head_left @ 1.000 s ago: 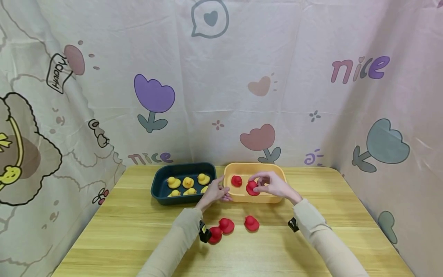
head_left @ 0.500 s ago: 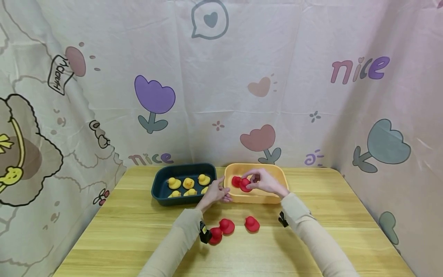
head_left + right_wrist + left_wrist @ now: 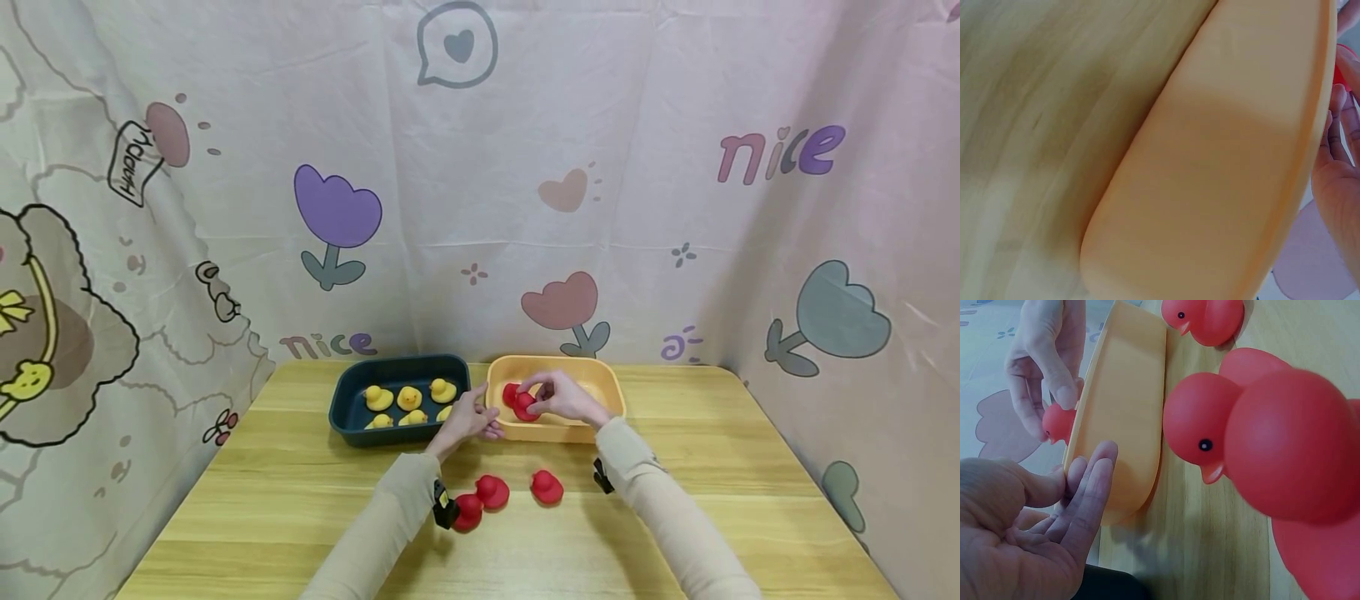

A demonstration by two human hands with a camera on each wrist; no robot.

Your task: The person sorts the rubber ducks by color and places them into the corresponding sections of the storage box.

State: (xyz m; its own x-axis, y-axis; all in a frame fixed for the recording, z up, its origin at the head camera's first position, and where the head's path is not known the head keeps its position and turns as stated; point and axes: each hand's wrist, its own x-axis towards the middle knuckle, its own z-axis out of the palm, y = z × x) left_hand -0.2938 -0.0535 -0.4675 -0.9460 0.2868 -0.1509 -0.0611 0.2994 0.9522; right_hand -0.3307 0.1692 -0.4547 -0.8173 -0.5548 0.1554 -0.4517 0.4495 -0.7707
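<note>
My right hand [image 3: 564,397] pinches a red rubber duck [image 3: 525,408] inside the orange plastic bin [image 3: 551,432]. Another red duck [image 3: 510,393] sits just behind it at the bin's left end, partly covered. In the left wrist view the head of a red duck [image 3: 1059,421] shows below the right fingertips, above the rim. My left hand [image 3: 467,419] grips the bin's left front corner, thumb on the rim and fingers against the outer wall. From the right wrist view, the bin wall [image 3: 1204,156] hides most of what the right hand [image 3: 1341,187] holds.
A dark blue bin [image 3: 352,432] with several yellow rubber ducks [image 3: 409,397] stands to the left. On the wooden table [image 3: 247,500], three red ducks lie in front: one [image 3: 547,488] alone, one [image 3: 492,492] beside another [image 3: 468,512] near the left wrist. A printed curtain [image 3: 480,208] hangs behind.
My right hand has moved left within the orange bin, bringing the red duck up against the one at the left end. The left hand keeps its grip on the corner.
</note>
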